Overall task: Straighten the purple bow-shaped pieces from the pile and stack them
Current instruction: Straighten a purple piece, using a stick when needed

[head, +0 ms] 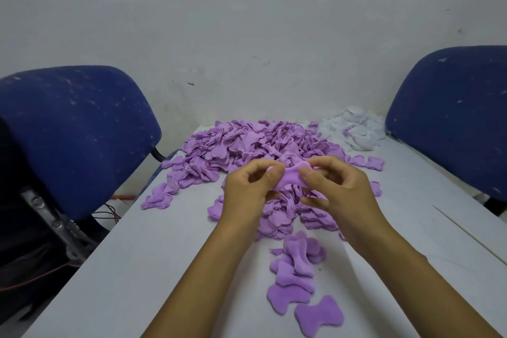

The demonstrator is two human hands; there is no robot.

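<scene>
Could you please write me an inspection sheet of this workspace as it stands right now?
Surface: white table, with a seam line near its right edge.
Job's things: large purple pile at the far middle; one bow piece stretched between both hands; loose stack of flattened pieces near the right forearm.
Clutter: white fabric heap at the far right corner.
Grippers: left hand and right hand each pinch an end of the bow piece.
Cables: red and black wires on the floor at the left.
Surroundings: blue chair at the left, another blue chair at the right, plain wall behind.
</scene>
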